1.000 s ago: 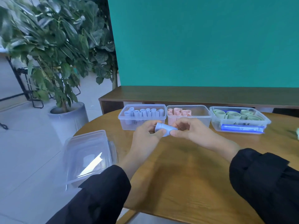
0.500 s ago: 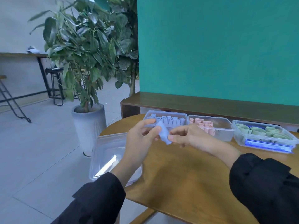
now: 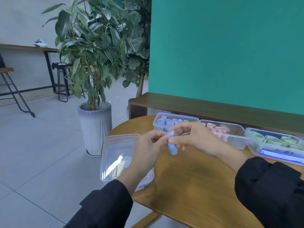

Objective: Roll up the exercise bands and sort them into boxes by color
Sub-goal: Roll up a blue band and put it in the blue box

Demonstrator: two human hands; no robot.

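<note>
A rolled light-blue exercise band point(image 3: 172, 147) hangs upright above the round wooden table point(image 3: 189, 181), held between both hands. My left hand point(image 3: 148, 148) pinches its upper end from the left. My right hand point(image 3: 190, 137) pinches it from the right with thumb and fingers. Behind the hands stand three clear boxes in a row: one with blue rolls point(image 3: 166, 123), one with pink rolls point(image 3: 230, 134), one with green rolls point(image 3: 269, 142). The hands hide part of the blue box.
A clear plastic lid point(image 3: 118, 155) lies at the table's left edge, partly under my left forearm. A potted plant point(image 3: 94, 125) stands on the floor to the left. A dark wooden bench point(image 3: 213, 109) and a green panel rise behind the boxes.
The view has swung left and the hands sit lower right of centre. The blue roll turned from lying sideways to hanging upright between the fingers.
</note>
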